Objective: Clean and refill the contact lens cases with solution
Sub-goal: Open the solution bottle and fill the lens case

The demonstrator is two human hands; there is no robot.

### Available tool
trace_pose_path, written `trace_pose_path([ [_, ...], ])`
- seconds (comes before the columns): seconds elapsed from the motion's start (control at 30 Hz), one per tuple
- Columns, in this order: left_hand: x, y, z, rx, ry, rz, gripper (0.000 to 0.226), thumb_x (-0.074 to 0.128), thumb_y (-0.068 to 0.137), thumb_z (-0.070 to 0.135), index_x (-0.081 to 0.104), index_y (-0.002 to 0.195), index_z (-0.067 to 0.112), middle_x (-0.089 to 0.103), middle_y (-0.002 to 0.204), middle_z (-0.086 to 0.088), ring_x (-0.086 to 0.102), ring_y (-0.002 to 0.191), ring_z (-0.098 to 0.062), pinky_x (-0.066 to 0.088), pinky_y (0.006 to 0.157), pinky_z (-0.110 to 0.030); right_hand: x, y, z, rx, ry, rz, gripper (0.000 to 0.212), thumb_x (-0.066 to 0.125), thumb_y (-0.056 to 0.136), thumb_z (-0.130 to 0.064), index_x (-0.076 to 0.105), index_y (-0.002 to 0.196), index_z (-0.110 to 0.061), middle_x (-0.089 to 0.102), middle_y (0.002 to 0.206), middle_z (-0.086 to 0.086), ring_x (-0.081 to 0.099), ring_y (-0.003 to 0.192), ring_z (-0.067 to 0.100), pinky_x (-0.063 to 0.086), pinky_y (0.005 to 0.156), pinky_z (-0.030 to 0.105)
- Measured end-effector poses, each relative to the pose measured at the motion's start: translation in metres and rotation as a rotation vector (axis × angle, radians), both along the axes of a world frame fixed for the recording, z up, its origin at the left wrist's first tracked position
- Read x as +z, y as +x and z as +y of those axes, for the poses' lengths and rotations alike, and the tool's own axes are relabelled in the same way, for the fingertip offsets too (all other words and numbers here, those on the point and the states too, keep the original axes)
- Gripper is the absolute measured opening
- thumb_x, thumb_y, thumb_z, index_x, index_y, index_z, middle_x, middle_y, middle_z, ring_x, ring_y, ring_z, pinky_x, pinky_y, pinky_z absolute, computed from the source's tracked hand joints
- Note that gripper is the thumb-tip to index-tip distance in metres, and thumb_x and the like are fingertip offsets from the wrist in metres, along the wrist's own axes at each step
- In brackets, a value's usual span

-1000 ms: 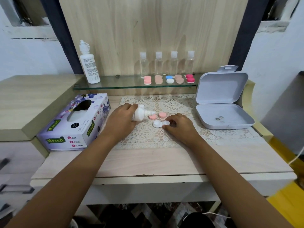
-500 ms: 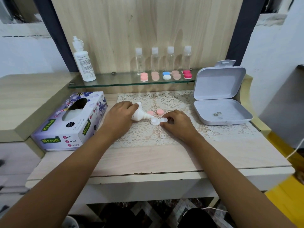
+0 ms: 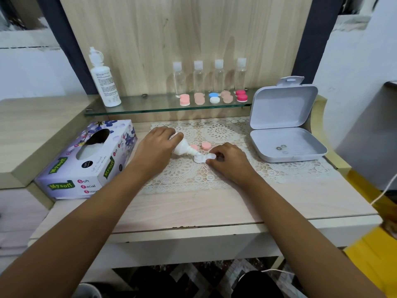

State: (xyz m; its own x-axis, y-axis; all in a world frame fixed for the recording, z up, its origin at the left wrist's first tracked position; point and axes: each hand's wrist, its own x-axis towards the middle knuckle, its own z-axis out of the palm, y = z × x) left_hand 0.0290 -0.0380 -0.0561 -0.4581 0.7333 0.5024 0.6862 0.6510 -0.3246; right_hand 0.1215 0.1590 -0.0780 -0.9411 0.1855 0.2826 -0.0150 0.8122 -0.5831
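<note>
The left hand point(image 3: 154, 147) grips the tilted solution bottle point(image 3: 182, 147), nozzle at one well of the white lens case point(image 3: 203, 158) on the lace mat point(image 3: 184, 175); the right hand point(image 3: 229, 160) pinches the case's other end; a hard squeeze could flood the well and soak the mat.

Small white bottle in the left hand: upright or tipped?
Tipped: the small white bottle slants in the left hand, nozzle down at one well of the lens case that the right hand pinches.
</note>
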Motion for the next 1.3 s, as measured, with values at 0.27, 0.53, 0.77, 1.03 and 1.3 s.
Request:
trace_pose_path([
  [0.27, -0.0008, -0.0057, -0.0003, -0.028, -0.020, 0.062, 0.044, 0.075, 0.064, -0.003, 0.060, 0.106, 0.004, 0.064, 0.100, -0.020, 0.061, 0.092, -0.036, 0.049, 0.083, -0.043, 0.0021, 0.0016, -0.0008, -0.001, 0.001, -0.009, 0.024, 0.063, 0.083, -0.029, 0.067, 0.104, -0.018, 0.060, 0.103, 0.003, 0.050, 0.103, 0.021, 0.040, 0.091, 0.038],
  [0.53, -0.0015, -0.0073, 0.0005, -0.019, -0.022, 0.075, 0.049, 0.077, 0.061, -0.005, 0.060, 0.106, 0.005, 0.064, 0.100, -0.018, 0.060, 0.093, -0.034, 0.048, 0.084, -0.042, 0.0005, 0.0007, -0.0007, -0.005, 0.002, -0.011, 0.024, 0.063, 0.082, -0.030, 0.067, 0.103, -0.020, 0.060, 0.102, 0.002, 0.050, 0.103, 0.021, 0.040, 0.091, 0.039],
  [0.77, -0.0014, -0.0067, 0.0002, -0.032, -0.015, 0.074, 0.046, 0.077, 0.063, -0.003, 0.062, 0.105, 0.004, 0.065, 0.099, -0.019, 0.061, 0.092, -0.035, 0.049, 0.083, -0.043, 0.0004, -0.0005, -0.0004, -0.002, 0.004, -0.012, 0.025, 0.063, 0.083, -0.030, 0.067, 0.105, -0.019, 0.060, 0.104, 0.002, 0.050, 0.104, 0.021, 0.040, 0.092, 0.039],
  [1.03, -0.0008, -0.0070, 0.0005, -0.041, -0.013, 0.071, 0.043, 0.077, 0.063, 0.000, 0.062, 0.103, 0.002, 0.066, 0.097, -0.020, 0.062, 0.089, -0.035, 0.049, 0.081, -0.043, 0.0002, -0.0003, -0.0002, -0.001, 0.003, -0.012, 0.025, 0.064, 0.082, -0.030, 0.067, 0.104, -0.019, 0.060, 0.104, 0.002, 0.050, 0.104, 0.021, 0.041, 0.091, 0.041],
  [1.3, -0.0035, -0.0098, -0.0008, -0.046, 0.000, 0.084, 0.047, 0.078, 0.060, -0.004, 0.062, 0.104, 0.004, 0.066, 0.097, -0.017, 0.062, 0.089, -0.034, 0.049, 0.081, -0.041, 0.0005, -0.0007, -0.0004, -0.006, 0.007, -0.022, 0.026, 0.064, 0.082, -0.030, 0.067, 0.106, -0.019, 0.060, 0.104, 0.003, 0.050, 0.104, 0.022, 0.041, 0.092, 0.041],
])
